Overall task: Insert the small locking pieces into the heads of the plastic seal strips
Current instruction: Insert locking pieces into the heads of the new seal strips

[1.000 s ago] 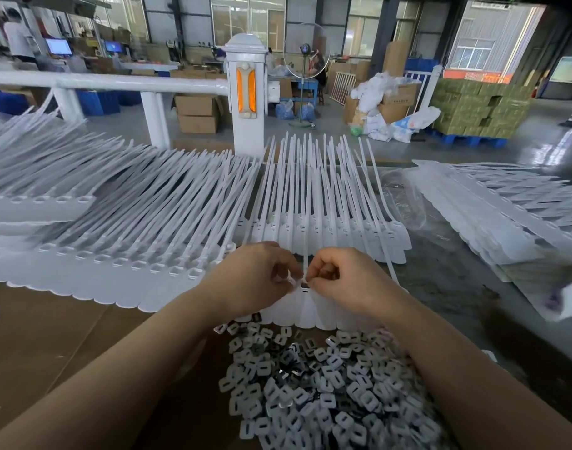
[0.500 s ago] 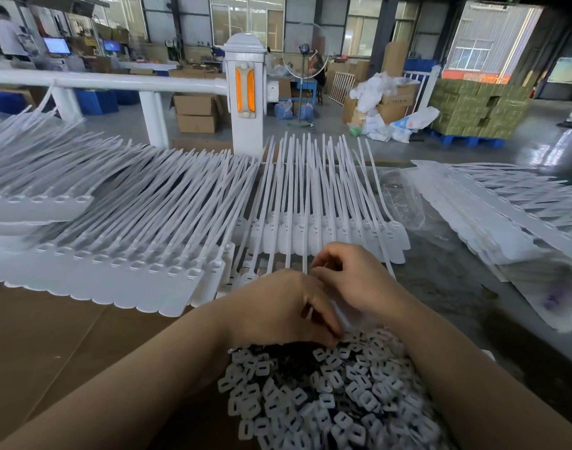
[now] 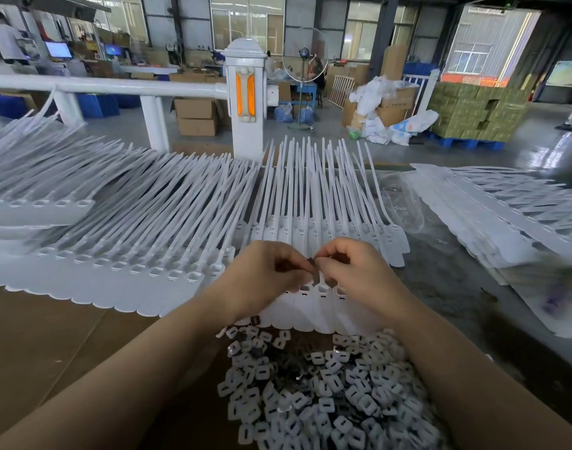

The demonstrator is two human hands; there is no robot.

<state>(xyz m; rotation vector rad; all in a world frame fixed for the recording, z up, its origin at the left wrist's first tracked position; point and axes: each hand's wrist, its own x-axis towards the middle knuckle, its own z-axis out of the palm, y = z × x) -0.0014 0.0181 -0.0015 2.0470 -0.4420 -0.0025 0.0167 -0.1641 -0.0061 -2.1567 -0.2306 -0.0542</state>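
Note:
A joined row of white plastic seal strips (image 3: 313,306) lies in front of me, heads toward me and tails pointing away. My left hand (image 3: 265,277) and my right hand (image 3: 356,271) meet above its heads, fingers curled. Between their fingertips they pinch a small dark locking piece (image 3: 311,262), just above the slotted heads. A heap of small white and metal locking pieces (image 3: 310,391) lies on the table between my forearms.
More rows of seal strips (image 3: 115,254) fan out to the left, and a stack of seal strips (image 3: 492,222) lies at the right. A clear plastic bag (image 3: 401,199) lies behind the middle row. A white railing post (image 3: 245,102) stands beyond the table.
My left hand went down to the heap of locking pieces and came back up. Both hands now meet again over the strip heads with a piece pinched between them.

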